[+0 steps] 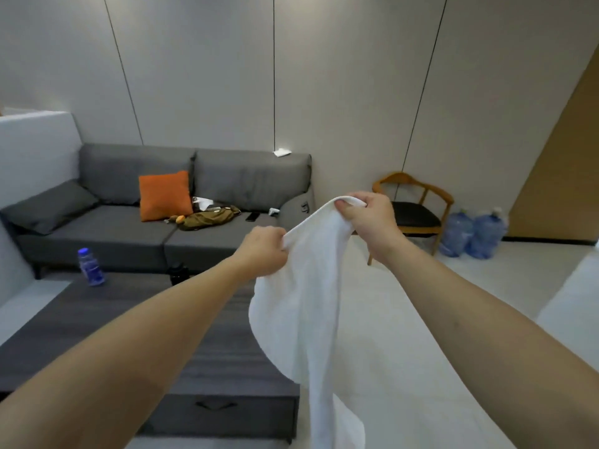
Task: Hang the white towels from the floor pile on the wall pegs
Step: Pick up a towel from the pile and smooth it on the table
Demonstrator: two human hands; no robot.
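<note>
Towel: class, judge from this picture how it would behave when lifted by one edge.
Probably floppy: the towel sags in folds below the left hand and right hand pinching its top edge. Likely light, since fingertip grips hold it. Unlikely to slip; it looks like soft cloth.

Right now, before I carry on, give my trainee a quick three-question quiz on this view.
1. True or false: both hands grip the white towel.
2. Which hand is higher on the towel's top edge? A) left hand B) right hand
3. Fill in: the blue bottle stands on the dark ____.

Key: 1 true. 2 B; the edge slopes up from left hand to right hand, and the rest of the towel hangs below them. 3 table, in front of the grey sofa with the orange cushion. No wall pegs show in this view.
</note>
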